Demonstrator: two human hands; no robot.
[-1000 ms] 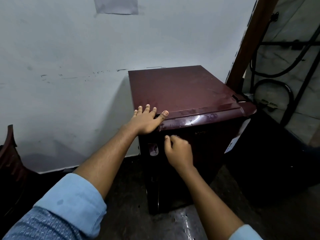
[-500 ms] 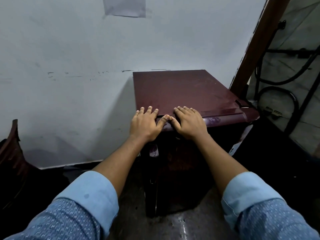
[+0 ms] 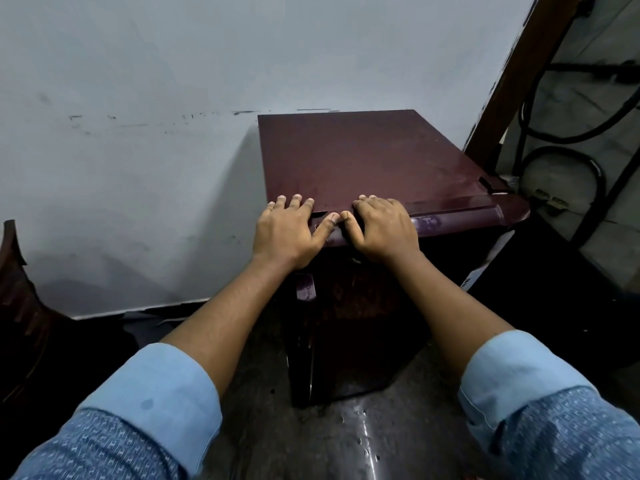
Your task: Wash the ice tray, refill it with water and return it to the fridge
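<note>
A small maroon fridge (image 3: 363, 157) stands on the floor against the pale wall, its door closed. My left hand (image 3: 287, 230) lies flat on the front left corner of its top, fingers spread and thumb pointing right. My right hand (image 3: 381, 226) rests beside it on the top's front edge, over the glossy door rim (image 3: 460, 220). The two thumbs nearly touch. Neither hand holds anything. No ice tray is visible.
A brown wooden post (image 3: 512, 81) leans at the right of the fridge, with black hoses and a metal frame (image 3: 568, 161) behind it. A dark wooden chair (image 3: 17, 306) sits at the far left. The floor (image 3: 346, 445) in front is dark and wet-looking.
My right hand rose from the door's front, below the rim, onto the fridge top beside my left hand. The left hand stayed on the corner. The camera moved closer.
</note>
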